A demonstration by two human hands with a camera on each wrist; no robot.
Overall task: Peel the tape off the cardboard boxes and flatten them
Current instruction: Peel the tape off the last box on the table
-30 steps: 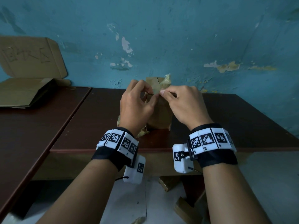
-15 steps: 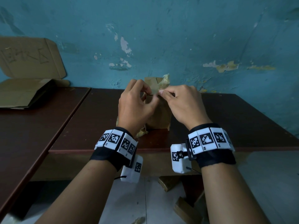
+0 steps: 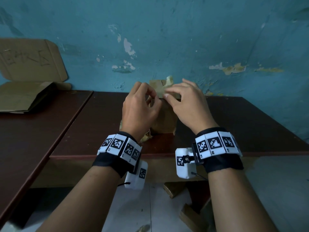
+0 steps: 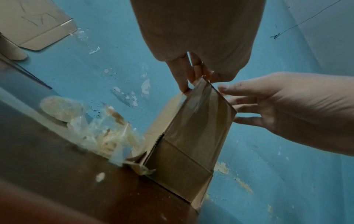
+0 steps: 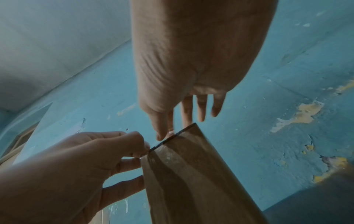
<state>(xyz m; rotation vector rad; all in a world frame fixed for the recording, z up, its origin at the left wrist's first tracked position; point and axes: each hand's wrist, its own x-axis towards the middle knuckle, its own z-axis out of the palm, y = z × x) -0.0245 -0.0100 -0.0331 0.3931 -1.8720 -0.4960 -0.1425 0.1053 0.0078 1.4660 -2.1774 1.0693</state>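
A small brown cardboard box (image 3: 164,121) stands upright on the dark wooden table (image 3: 234,124). Clear tape (image 4: 197,100) runs over its upper front. My left hand (image 3: 156,97) has curled fingers and pinches the box's top left corner (image 5: 147,151). My right hand (image 3: 167,96) holds the top edge, thumb in front and forefinger behind (image 5: 164,133), with its other fingers spread past the box. A crumpled strip of tape (image 3: 168,81) sticks up behind the top. The hands hide the box's top face.
A heap of peeled, crumpled tape (image 4: 103,133) lies just left of the box's foot. Flattened cardboard (image 3: 25,96) lies on the adjoining table on the left, one flap (image 3: 30,61) leaning on the blue wall. Cardboard scraps (image 3: 173,188) lie on the floor under the table.
Both hands have shifted slightly along the box's top edge. The right hand's fingers have spread out from a tight pinch. The box has stayed in place.
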